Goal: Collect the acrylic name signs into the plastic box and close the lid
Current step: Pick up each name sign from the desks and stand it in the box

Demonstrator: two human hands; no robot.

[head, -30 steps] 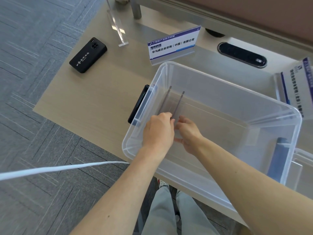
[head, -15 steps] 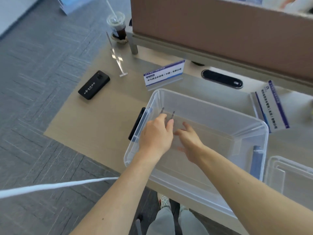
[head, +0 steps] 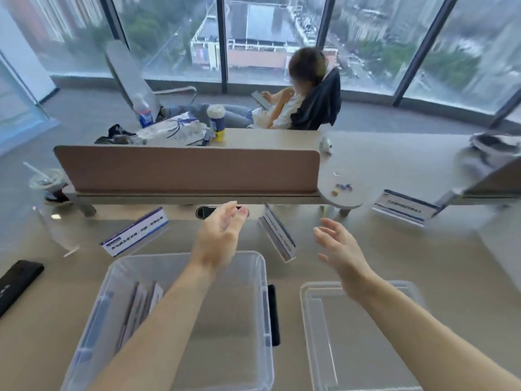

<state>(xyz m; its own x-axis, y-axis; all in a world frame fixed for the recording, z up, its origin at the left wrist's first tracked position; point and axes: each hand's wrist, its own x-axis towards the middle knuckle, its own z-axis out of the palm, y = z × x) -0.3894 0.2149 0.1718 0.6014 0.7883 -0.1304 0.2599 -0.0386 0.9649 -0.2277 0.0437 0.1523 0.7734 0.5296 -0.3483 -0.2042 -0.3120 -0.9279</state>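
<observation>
Both hands have left the plastic box (head: 180, 328) and reach forward, empty. The left hand (head: 218, 238) hangs above its far rim with loose, spread fingers; two signs (head: 141, 300) stand inside. The right hand (head: 342, 255), fingers splayed, hovers just right of an upright name sign (head: 277, 234).

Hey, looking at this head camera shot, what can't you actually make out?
- Print on the name signs: motion-blurred, too small.
- How many signs are in the box: the left forearm covers part of the stack.
- Lid: near edge cut off by the frame bottom.
- Black device: cut off at the left edge.
</observation>
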